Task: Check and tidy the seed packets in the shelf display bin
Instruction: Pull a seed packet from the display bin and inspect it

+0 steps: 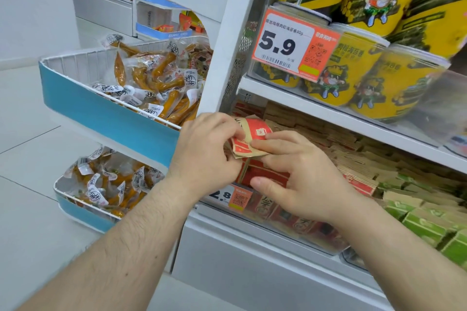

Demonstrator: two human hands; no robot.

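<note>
A red-and-tan seed packet (254,134) is held above the left end of the shelf display bin (290,240). My left hand (204,151) pinches its left side. My right hand (298,171) grips its right edge with the fingers, the thumb lying lower on the red packets (267,174) stacked beneath. Rows of tan and red packets (353,149) fill the bin behind my hands, and green packets (429,225) stand at its right end. Part of the held packet is hidden by my fingers.
Yellow snack tubs (358,76) sit on the shelf above, behind a 5.9 price tag (290,45). A 2.8 tag (232,197) hangs on the bin's front. To the left, two blue-fronted wire baskets (101,108) hold orange sealed snacks (151,76). A white upright post (227,33) separates them.
</note>
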